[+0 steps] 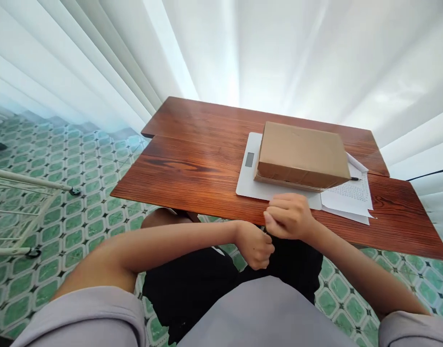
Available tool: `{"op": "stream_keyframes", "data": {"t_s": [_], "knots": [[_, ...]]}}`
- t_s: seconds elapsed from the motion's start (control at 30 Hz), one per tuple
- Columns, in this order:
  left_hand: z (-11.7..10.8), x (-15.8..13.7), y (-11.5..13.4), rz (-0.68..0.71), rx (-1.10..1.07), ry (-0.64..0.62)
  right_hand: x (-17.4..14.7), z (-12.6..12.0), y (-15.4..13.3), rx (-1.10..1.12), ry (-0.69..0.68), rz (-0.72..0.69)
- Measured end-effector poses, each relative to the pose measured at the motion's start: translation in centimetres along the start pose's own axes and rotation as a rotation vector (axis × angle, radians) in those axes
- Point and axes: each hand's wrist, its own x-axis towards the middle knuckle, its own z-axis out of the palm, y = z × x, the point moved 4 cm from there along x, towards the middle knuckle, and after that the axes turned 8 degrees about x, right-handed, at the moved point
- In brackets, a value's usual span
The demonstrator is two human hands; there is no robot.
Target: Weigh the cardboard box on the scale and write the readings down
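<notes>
My left hand (255,246) is closed in a fist over my lap, just off the table's front edge. Right beside it, my right hand (289,217) is also curled closed, its thumb against the fingers, at the edge of the table. Whatever either hand may hold is hidden by the fingers. Beyond the right hand, a closed brown cardboard box (302,152) rests on a flat white scale (245,178) with a small grey display. Neither hand touches the box.
Written paper sheets (351,197) lie right of the box, with a dark pen (355,179) on them. All this stands on a reddish-brown wooden table (192,159). White curtains (279,58) hang behind. A white wheeled rack (29,180) stands on the tiled floor at left.
</notes>
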Motion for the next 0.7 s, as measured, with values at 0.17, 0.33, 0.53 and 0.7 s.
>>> {"op": "stream_keyframes", "data": {"t_s": [0.17, 0.33, 0.53, 0.7], "knots": [[-6.4, -1.7, -4.2, -0.352, 0.246, 0.295, -2.8, -5.2, 1.7, -0.153, 0.272, 0.350], [-9.8, -4.1, -6.7, -1.156, 0.250, 0.776, -7.0, -8.4, 3.7, -0.277, 0.702, 0.710], [-7.2, -3.8, -9.7, -1.542, -0.304, 0.901, -11.2, -7.5, 7.8, 0.128, 0.818, 1.045], [-5.3, -2.8, -11.9, -1.717, -0.734, 0.848, -11.7, -5.8, 9.6, 0.392, 0.756, 1.199]]}}
